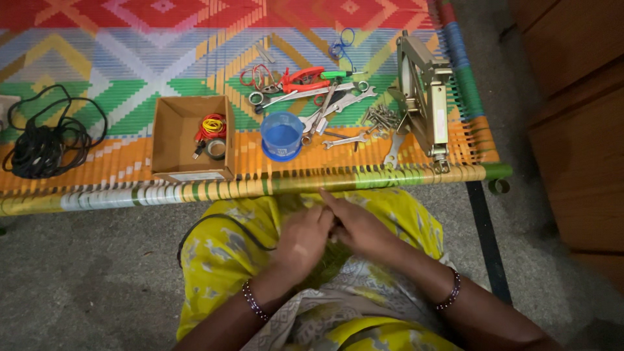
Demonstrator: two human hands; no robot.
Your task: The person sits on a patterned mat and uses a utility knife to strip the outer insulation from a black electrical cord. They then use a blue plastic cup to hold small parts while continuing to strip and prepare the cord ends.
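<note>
My left hand (304,235) and my right hand (356,224) meet over my lap, on yellow patterned cloth. The fingers of both are curled together around something small that I cannot make out. A thin black cable (221,224) runs from under my left hand across my lap to the left. Both hands are just in front of the edge of a woven cot (130,194) with bright coloured bands.
On the cot lie an open cardboard box (170,133) with wire coils and tape, a blue plastic cup (281,135), red-handled pliers (303,80), several spanners (344,104), bolts (382,117), a metal frame device (424,97) and a black cable bundle (42,140). Wooden furniture (572,117) stands at right.
</note>
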